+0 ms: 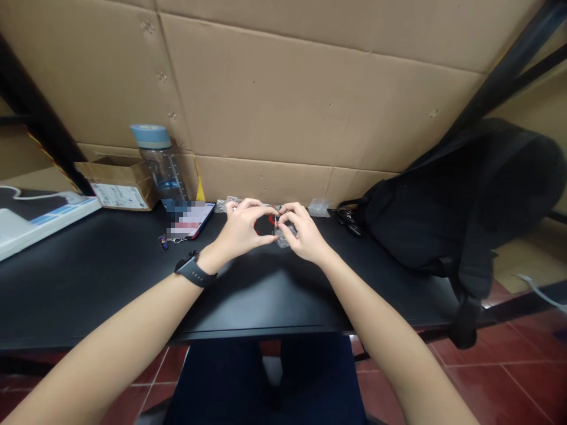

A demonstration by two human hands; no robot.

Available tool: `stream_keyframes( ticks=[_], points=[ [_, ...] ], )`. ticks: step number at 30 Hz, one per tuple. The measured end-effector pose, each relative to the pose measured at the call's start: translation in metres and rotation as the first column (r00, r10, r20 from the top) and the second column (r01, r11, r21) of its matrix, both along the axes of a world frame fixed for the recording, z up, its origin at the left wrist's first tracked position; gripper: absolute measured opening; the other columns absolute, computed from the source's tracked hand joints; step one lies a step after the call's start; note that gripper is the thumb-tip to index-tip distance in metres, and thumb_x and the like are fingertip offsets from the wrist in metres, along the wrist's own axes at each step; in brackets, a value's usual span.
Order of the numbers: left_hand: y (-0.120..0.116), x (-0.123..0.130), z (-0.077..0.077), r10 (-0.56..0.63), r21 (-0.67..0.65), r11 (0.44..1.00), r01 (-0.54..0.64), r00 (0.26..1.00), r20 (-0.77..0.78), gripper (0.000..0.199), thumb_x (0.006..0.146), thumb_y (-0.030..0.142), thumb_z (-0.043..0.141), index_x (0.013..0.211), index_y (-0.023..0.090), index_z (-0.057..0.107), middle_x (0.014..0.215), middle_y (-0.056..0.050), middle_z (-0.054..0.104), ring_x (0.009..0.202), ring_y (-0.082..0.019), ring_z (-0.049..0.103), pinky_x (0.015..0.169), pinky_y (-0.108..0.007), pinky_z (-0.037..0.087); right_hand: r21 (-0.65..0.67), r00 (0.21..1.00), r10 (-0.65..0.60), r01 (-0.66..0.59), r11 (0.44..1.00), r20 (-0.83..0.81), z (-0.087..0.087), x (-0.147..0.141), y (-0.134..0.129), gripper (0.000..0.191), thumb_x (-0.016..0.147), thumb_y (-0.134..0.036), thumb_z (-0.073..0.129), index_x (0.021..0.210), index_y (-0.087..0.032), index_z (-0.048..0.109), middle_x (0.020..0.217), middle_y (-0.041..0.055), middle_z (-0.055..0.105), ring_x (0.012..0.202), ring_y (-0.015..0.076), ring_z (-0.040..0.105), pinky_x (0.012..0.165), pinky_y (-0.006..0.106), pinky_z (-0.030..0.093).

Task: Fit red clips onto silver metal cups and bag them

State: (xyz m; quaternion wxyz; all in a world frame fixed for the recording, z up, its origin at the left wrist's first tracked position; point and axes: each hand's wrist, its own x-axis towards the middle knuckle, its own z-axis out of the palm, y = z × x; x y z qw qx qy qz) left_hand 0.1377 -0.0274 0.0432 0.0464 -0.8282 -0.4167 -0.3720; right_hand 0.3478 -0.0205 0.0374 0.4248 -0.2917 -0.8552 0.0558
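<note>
Both hands meet over the black table, close to the cardboard at its back. My left hand (243, 227) curves its thumb and index finger into a C, their tips at the two ends of a thin, pale, upright piece (275, 224). My right hand (303, 233) is pinched at the other side of this piece; what its fingertips hold is too small to make out. Small red pieces (271, 219) show in the gap between the hands. Beneath the right fingers lies a crinkled clear plastic bag (282, 241). Another clear bag (221, 206) is partly hidden behind my left hand.
A phone (201, 218) with a keychain (163, 242) lies left, before a water bottle (162, 171) and a small carton (121, 186). Far left is a white power strip (48, 221). A black backpack (443, 200) and keys (349, 223) sit right.
</note>
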Motion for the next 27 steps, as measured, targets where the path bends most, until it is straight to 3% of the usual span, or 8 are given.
stream_keyframes(
  ticks=[7, 18, 27],
  points=[
    [0.006, -0.003, 0.0, -0.055, -0.031, 0.998, 0.053, 0.996, -0.073, 0.043, 0.076, 0.046, 0.081, 0.114, 0.03, 0.073, 0.118, -0.007, 0.072, 0.12, -0.033, 0.056, 0.094, -0.045, 0.026, -0.054, 0.993, 0.012, -0.006, 0.999, 0.117, 0.007, 0.007, -0.003, 0.008, 0.096, -0.022, 0.055, 0.09, -0.021, 0.061, 0.125, 0.0114, 0.054, 0.116, 0.0264, 0.051, 0.107, 0.047, 0.04],
    [0.006, -0.008, 0.004, -0.102, -0.004, 0.995, 0.103, 0.98, -0.173, 0.043, 0.077, 0.04, 0.082, 0.117, 0.029, 0.071, 0.127, -0.009, 0.068, 0.125, -0.034, 0.052, 0.097, -0.048, 0.025, -0.133, 0.986, 0.088, -0.068, 0.989, 0.145, 0.009, 0.015, 0.0, 0.011, 0.097, -0.025, 0.055, 0.09, -0.021, 0.062, 0.127, 0.0113, 0.052, 0.125, 0.0265, 0.049, 0.111, 0.048, 0.037],
    [0.016, -0.018, -0.002, -0.087, -0.074, 0.994, 0.079, 0.99, -0.11, 0.048, 0.073, 0.048, 0.084, 0.115, 0.03, 0.072, 0.123, -0.007, 0.07, 0.124, -0.033, 0.054, 0.099, -0.047, 0.026, -0.18, 0.982, 0.079, -0.048, 0.982, 0.169, 0.004, 0.024, 0.009, 0.013, 0.097, -0.029, 0.059, 0.093, -0.021, 0.067, 0.124, 0.0098, 0.056, 0.122, 0.0254, 0.053, 0.11, 0.046, 0.04]
  ],
)
